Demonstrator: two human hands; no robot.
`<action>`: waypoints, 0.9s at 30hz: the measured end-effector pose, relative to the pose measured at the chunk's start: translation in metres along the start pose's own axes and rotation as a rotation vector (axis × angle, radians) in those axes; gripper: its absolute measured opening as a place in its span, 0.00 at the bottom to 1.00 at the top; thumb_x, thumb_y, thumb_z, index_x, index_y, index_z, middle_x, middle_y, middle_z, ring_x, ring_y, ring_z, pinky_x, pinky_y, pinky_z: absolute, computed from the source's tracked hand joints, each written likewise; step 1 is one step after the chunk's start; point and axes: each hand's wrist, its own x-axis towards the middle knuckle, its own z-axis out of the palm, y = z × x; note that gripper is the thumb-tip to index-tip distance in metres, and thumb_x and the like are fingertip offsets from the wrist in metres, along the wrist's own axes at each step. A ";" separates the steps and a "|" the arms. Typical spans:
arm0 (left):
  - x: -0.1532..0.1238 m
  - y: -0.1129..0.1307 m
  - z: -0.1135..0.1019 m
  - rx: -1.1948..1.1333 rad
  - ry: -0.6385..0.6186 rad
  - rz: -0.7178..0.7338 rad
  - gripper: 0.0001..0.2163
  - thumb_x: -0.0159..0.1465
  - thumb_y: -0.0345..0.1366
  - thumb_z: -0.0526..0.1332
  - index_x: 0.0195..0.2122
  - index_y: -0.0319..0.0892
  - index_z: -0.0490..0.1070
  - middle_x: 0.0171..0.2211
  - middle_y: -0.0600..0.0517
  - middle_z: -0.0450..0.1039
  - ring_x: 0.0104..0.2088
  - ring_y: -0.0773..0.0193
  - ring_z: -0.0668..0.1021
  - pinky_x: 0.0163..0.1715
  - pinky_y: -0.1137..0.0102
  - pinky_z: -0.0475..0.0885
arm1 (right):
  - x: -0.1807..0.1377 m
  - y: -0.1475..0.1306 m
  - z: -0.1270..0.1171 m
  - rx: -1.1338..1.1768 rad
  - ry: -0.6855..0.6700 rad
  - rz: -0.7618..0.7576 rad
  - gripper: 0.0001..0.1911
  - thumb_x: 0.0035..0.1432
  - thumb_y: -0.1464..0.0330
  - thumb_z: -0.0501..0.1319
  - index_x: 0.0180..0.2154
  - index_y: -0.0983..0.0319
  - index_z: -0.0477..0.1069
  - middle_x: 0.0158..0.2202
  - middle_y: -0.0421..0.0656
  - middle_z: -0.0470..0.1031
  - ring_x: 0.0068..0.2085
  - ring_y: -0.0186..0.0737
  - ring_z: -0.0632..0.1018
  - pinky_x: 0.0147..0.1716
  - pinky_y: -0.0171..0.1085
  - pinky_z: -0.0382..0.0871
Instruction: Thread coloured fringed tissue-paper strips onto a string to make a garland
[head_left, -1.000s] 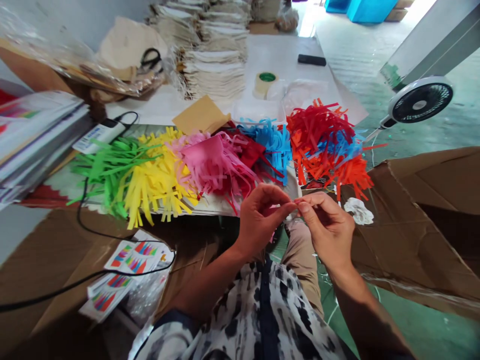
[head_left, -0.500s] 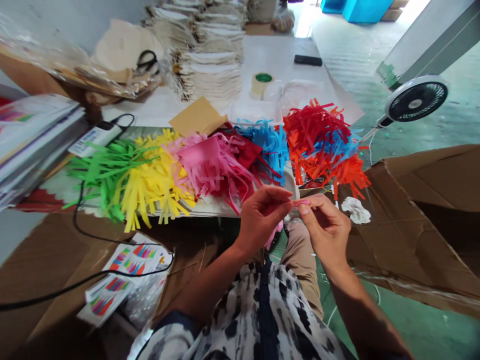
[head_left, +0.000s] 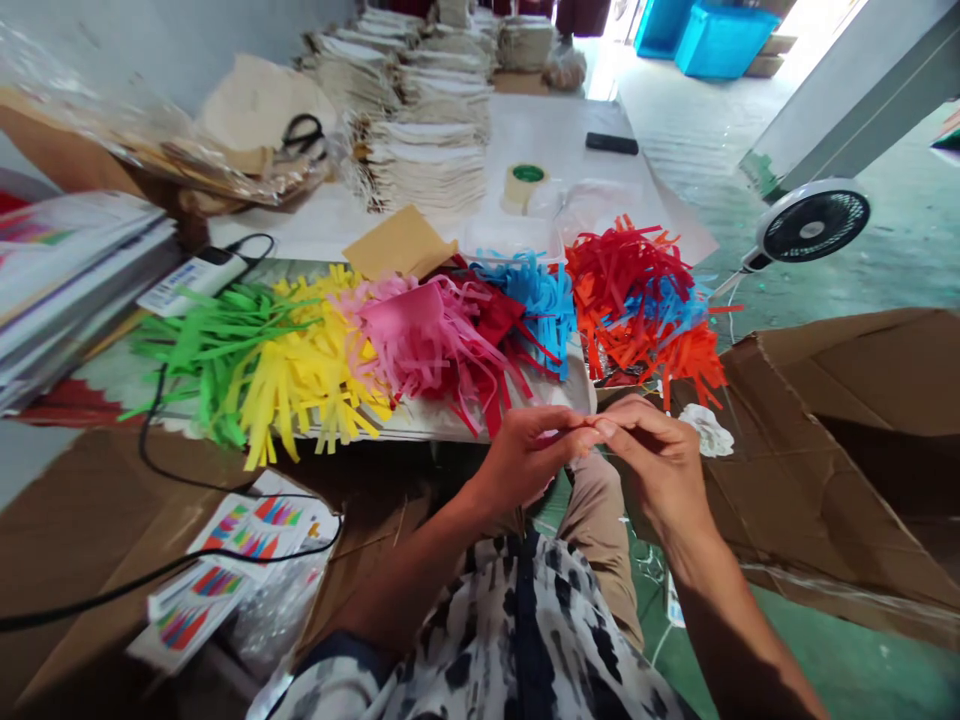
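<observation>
My left hand (head_left: 525, 455) and my right hand (head_left: 664, 455) meet fingertip to fingertip just off the table's front edge, over my lap. Both are closed in a pinch on a pink tassel (head_left: 550, 438), most of it hidden by the fingers. Past them along the table edge lie heaps of fringed strips: green (head_left: 217, 340), yellow (head_left: 300, 370), pink (head_left: 405, 320), dark red (head_left: 499, 310), blue (head_left: 544, 305). Right of these is a pile of red strips (head_left: 637, 260) mixed with blue and orange ones (head_left: 690, 360).
Behind stand a tape roll (head_left: 521, 188), a clear plastic tray (head_left: 510, 240), a black phone-like object (head_left: 611, 143) and stacked pale bundles (head_left: 427, 165). Scissors (head_left: 304, 135) lie left. A fan (head_left: 814, 225) and an open cardboard box (head_left: 795, 470) are at right. A black cable (head_left: 150, 595) crosses the lower left.
Both hands have come slightly lower and stay pinched together. Less of the pink tassel shows between and below the fingers. The whole view has shifted a little.
</observation>
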 end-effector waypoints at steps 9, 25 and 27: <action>-0.003 0.000 -0.004 -0.088 -0.039 -0.029 0.17 0.72 0.47 0.62 0.30 0.41 0.76 0.27 0.52 0.75 0.29 0.68 0.74 0.31 0.72 0.68 | 0.006 -0.003 -0.007 0.149 0.090 0.075 0.06 0.62 0.61 0.72 0.39 0.56 0.83 0.31 0.39 0.73 0.30 0.35 0.71 0.28 0.35 0.66; -0.001 -0.008 -0.064 0.186 0.095 -0.130 0.19 0.73 0.52 0.58 0.36 0.41 0.73 0.27 0.56 0.68 0.27 0.69 0.69 0.29 0.72 0.62 | 0.153 -0.024 0.005 0.046 0.401 -0.321 0.14 0.72 0.57 0.62 0.42 0.56 0.83 0.41 0.41 0.84 0.36 0.38 0.84 0.40 0.41 0.82; -0.008 -0.006 -0.086 0.294 0.212 -0.051 0.17 0.73 0.50 0.59 0.37 0.42 0.77 0.29 0.55 0.74 0.29 0.67 0.72 0.32 0.72 0.65 | 0.176 -0.021 0.000 -0.235 0.369 -0.585 0.17 0.75 0.58 0.56 0.52 0.54 0.81 0.49 0.42 0.84 0.49 0.45 0.85 0.52 0.50 0.80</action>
